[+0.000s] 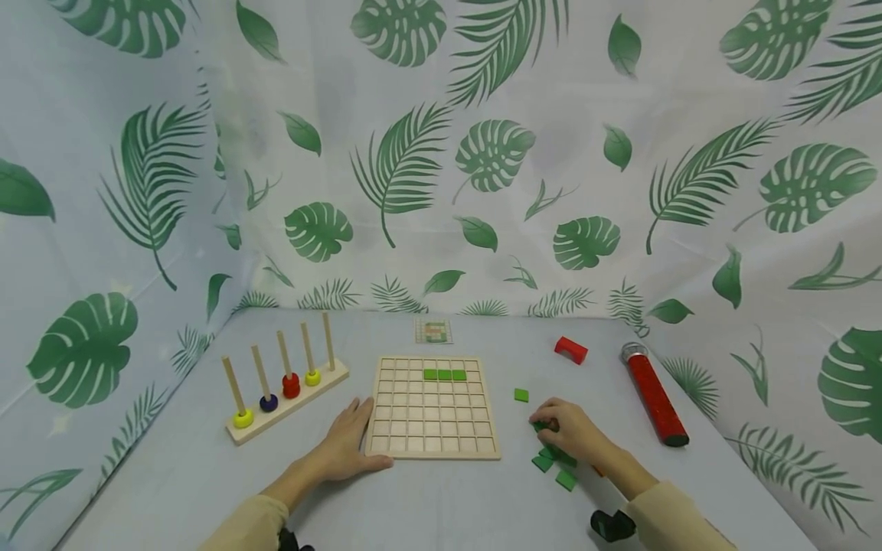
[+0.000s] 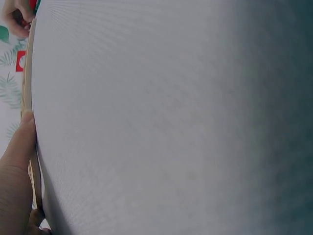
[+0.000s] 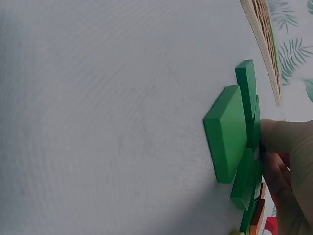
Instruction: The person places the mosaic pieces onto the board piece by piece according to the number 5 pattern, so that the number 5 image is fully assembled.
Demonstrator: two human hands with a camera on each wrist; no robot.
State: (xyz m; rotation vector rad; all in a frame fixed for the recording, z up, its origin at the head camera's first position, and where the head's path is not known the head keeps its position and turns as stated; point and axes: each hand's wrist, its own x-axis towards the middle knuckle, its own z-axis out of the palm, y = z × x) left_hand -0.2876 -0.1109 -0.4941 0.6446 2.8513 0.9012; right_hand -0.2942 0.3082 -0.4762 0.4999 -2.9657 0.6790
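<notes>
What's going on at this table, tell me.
A person's left hand rests against the left edge of a gridded wooden board. Their right hand, to the right of the board, appears to pinch a green tile at a pile of loose tiles. Three green tiles sit side by side in the board's second row from the far edge.

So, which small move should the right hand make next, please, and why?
The right hand seems to pinch a green tile, so probably bring it to the grid board: three placed tiles leave most squares bare, and the left hand touches the board's edge.
</notes>
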